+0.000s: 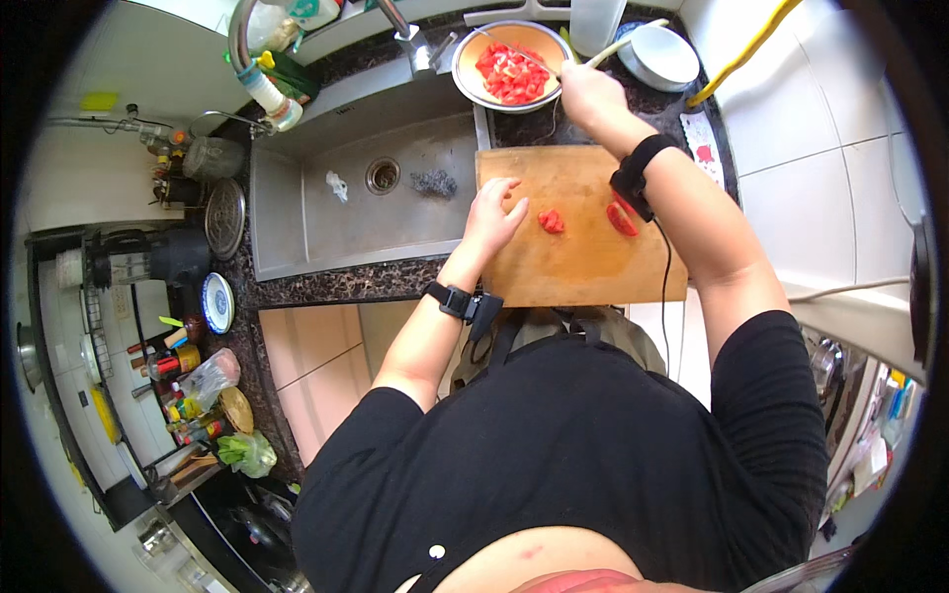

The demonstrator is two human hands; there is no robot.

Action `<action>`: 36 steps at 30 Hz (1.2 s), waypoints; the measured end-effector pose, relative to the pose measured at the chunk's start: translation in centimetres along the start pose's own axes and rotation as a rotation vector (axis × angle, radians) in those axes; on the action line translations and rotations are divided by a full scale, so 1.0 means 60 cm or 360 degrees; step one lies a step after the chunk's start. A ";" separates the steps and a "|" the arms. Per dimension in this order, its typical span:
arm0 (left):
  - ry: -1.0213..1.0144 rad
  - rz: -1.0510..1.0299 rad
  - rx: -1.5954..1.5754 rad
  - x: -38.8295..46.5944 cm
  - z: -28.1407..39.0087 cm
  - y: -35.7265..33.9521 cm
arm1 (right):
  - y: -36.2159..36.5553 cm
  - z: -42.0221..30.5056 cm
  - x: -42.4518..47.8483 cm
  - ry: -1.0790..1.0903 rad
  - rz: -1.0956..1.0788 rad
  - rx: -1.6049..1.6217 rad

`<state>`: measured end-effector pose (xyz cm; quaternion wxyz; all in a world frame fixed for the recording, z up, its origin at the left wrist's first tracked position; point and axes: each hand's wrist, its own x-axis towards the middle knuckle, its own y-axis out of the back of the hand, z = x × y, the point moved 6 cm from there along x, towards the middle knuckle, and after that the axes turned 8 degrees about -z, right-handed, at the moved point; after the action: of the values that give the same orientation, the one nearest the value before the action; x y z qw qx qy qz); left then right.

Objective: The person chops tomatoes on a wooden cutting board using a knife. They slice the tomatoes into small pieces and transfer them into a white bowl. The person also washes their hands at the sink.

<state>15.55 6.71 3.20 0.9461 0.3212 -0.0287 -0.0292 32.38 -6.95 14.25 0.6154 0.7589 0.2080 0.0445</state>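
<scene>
My right hand is closed around a knife at the rim of a metal bowl. The blade, seen nearly edge-on, reaches across the bowl above chopped tomato. My left hand hovers by the left edge of a wooden cutting board, fingers apart and nothing in them. A small heap of cut tomato lies mid-board. Farther right are tomato wedges, partly hidden by the right wrist's black band.
A steel sink adjoins the board on the left, with a scouring pad inside and a faucet behind. A white bowl stands at the back right. A yellow hose runs along the tiled wall.
</scene>
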 end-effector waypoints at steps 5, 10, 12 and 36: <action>0.0009 -0.0097 -0.0243 -0.015 -0.014 -0.010 | -0.043 0.028 0.001 -0.0047 0.0369 0.0449; 0.0222 0.0015 -0.0853 -0.032 -0.045 -0.044 | -0.125 0.020 -0.140 0.0031 -0.0064 0.1963; 0.0173 0.0113 -0.0967 -0.041 -0.047 -0.055 | -0.171 0.033 -0.235 -0.0059 -0.0076 0.2052; -0.0079 0.0313 -0.1269 -0.024 0.003 -0.144 | -0.374 -0.032 -0.400 -0.0595 -0.0364 0.2295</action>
<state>13.82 -0.13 -1.98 0.9938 -0.0757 -0.0685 0.0447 4.08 -10.58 -2.17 -0.0081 0.9424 0.1552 -0.2963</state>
